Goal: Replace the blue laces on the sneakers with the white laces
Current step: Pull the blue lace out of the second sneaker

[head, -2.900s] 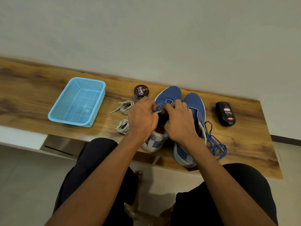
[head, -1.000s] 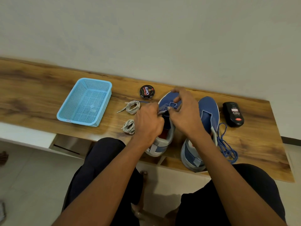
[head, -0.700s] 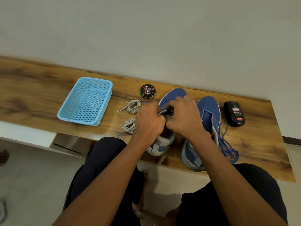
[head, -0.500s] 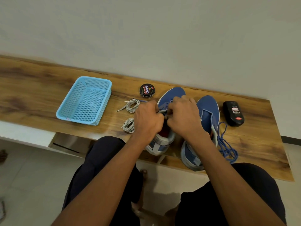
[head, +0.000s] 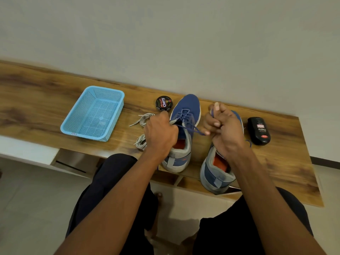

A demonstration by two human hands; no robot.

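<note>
I look down on one long wooden shelf (head: 46, 100), brown with dark grain, running from 9 o'clock to 4 o'clock under a plain pale wall. Two blue knit sneakers stand on it, heels toward me, with grey heel panels and orange insoles. The left sneaker (head: 184, 129) sits just past centre toward 12 o'clock, and a blue lace (head: 185, 124) is threaded through its upper eyelets. The right sneaker (head: 217, 170) lies at 3 o'clock of it, close but apart, its heel hanging over the shelf edge.

My left hand (head: 160, 133) grips the near side of the left sneaker's collar, fingers curled round it. My right hand (head: 224, 127) is raised over the right sneaker with fingers curled, pinching the free end of the blue lace, which runs taut from the eyelets to it.

One light blue plastic mesh basket (head: 73, 124), rectangular with rounded corners, rests at 10 o'clock. At 3 o'clock of the right sneaker lies one black, rounded shoe-polish bottle (head: 259, 130) with a red label. One round black Cherry polish tin (head: 164, 103) stands at 11 o'clock of the left sneaker's toe. Two white laces are coiled on the wood beside my left hand: one bundle (head: 145, 118) toward the tin, the other bundle (head: 140, 141) nearer me.
</note>
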